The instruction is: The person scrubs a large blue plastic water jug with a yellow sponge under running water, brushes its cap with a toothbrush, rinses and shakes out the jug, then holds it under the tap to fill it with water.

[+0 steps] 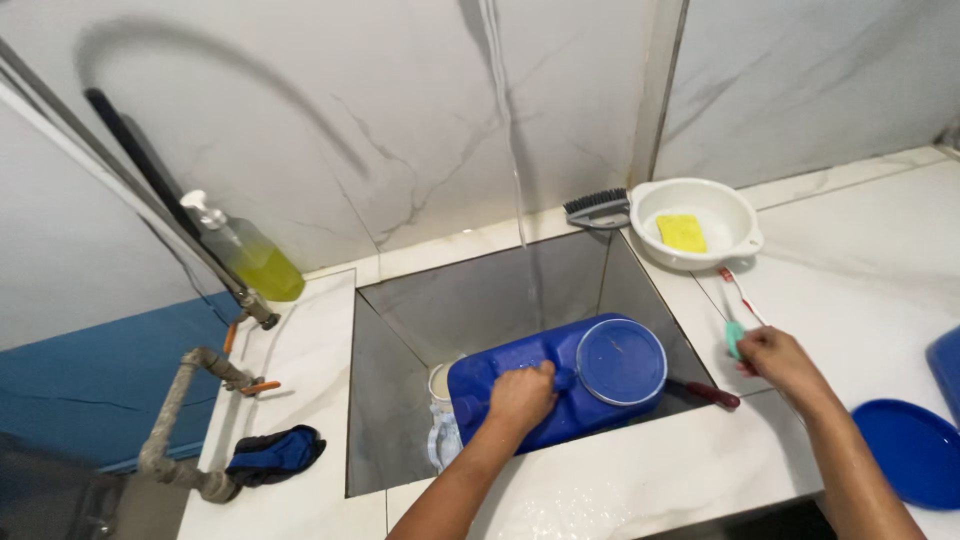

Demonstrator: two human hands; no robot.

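A large blue plastic jerry can lies on its side in the steel sink. My left hand grips its handle on top. A thin stream of water falls into the sink just behind the can. My right hand rests on the white counter at the sink's right rim, its fingers closed on a green-headed toothbrush. A second toothbrush with red marks lies beside it. A dark-handled tool pokes out from under the can.
A white bowl holding a yellow sponge stands at the back right, a grey scrub brush beside it. A soap bottle with yellow liquid, pipes and a dark cloth are at the left. A blue lid lies right.
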